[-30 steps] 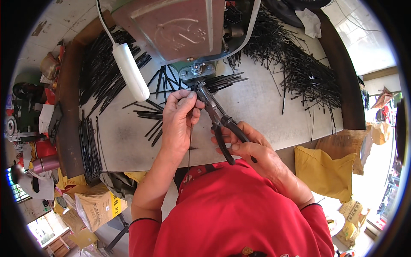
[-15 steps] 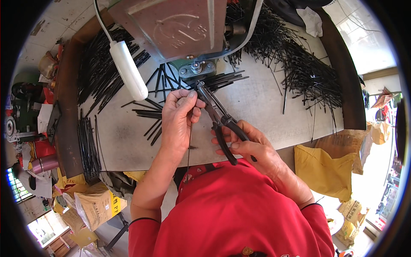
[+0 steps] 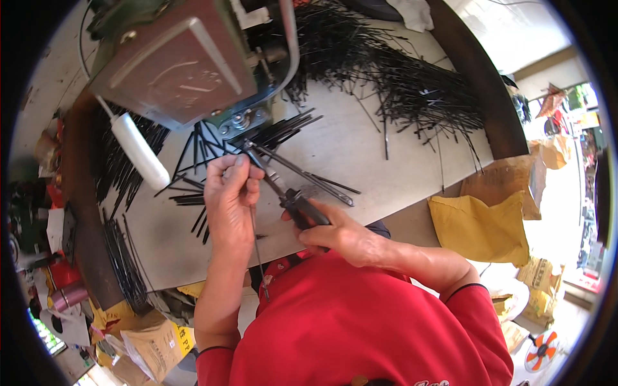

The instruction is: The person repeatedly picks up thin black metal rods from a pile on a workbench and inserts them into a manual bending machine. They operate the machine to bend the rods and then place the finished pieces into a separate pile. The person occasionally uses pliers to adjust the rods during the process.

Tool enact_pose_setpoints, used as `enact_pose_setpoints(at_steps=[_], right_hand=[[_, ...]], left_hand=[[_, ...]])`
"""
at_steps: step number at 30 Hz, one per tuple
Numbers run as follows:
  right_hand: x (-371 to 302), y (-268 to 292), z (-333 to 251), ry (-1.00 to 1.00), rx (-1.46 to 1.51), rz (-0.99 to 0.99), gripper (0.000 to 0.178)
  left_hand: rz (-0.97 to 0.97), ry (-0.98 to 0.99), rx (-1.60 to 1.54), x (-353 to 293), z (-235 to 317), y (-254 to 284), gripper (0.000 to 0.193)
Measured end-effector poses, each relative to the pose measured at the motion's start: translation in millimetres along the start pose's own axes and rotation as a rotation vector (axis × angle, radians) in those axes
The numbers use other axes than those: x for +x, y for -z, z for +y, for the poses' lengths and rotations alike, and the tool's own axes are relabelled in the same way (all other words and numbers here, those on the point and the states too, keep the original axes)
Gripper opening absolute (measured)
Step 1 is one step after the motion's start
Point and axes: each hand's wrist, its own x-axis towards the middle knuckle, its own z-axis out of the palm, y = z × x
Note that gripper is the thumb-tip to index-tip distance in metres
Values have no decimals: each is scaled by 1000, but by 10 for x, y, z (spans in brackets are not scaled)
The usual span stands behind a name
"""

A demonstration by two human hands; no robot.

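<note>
My left hand (image 3: 226, 196) is closed in a pinch on a thin dark rod (image 3: 257, 244), whose long end hangs down past my wrist toward my red shirt. My right hand (image 3: 344, 235) is wrapped round the black handles of a pair of pliers (image 3: 295, 199). The plier jaws reach up to my left fingertips, just below the machine's front; what they grip there is too small to tell. From near the jaws a dark slim strip (image 3: 309, 172) slants down to the right over the table. Black rods (image 3: 283, 132) lie fanned behind the pliers.
A machine with a brown cover (image 3: 183, 74) stands over the table (image 3: 360, 174). A white tube lamp (image 3: 141, 151) hangs at its left. Heaps of black rods (image 3: 418, 83) lie right and left. Yellow sacks (image 3: 479, 225) stand beyond the right edge, and a bundle (image 3: 125, 264) lies left.
The view has turned, so the machine sits farther left. My right hand's grip has shifted, with the plier handles closer together. A dark strip now extends right from near the jaws.
</note>
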Motion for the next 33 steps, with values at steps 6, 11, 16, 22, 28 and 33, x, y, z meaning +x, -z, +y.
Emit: enact_pose_setpoints(at_steps=[6,11,16,22,28,33], right_hand=[[12,30,-1,-45,-160,-20,42],[-190,76,-90,310,-1094,149,56],[-354,221,-276,223,-877,25,65],[-778,416,-156,469,-793,-146,64],[-1252,843,-154,293,-1306,640,57],[-1227,1385,62,241,-1629,978,60]], left_hand=[[17,-8,45,-20,-5,-23,17],[-4,-35,167,-78,3,-41,17],[-1,-46,269,-97,-33,-4,18],[69,-29,216,39,-24,169,22],[6,168,153,26,36,285,27],[-72,177,48,48,-34,275,20]])
